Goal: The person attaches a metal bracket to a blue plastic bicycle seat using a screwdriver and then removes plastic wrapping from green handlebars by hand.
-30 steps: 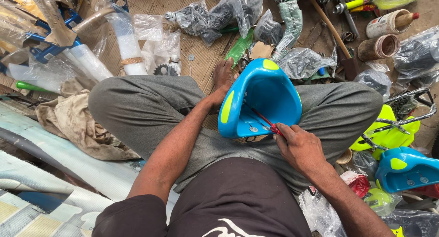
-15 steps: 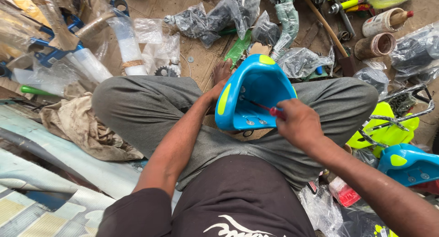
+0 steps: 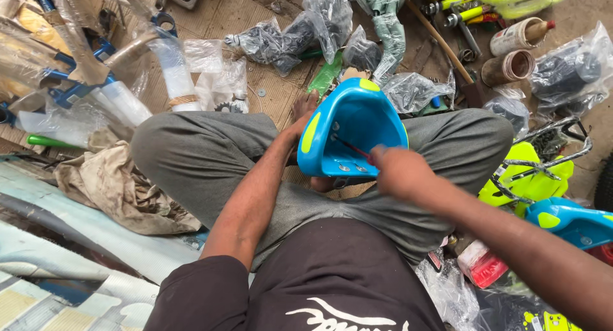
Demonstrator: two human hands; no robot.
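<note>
While left hand (image 3: 305, 108) steadies blue seat (image 3: 357, 130), right hand (image 3: 397, 171) w/ screwdriver (image 3: 350, 148).

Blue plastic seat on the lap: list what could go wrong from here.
1. The blue seat is steadied only by the left hand at its edge, so it may tip off the legs.
2. The red-handled tool in the right hand points into the seat; a slip could gouge the plastic or jab the left hand.

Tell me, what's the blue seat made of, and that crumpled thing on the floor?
The blue seat looks like smooth moulded plastic: it shines, and its edges are rounded. The crumpled rag to the left looks like worn, stained cloth, soft and full of folds.
</note>
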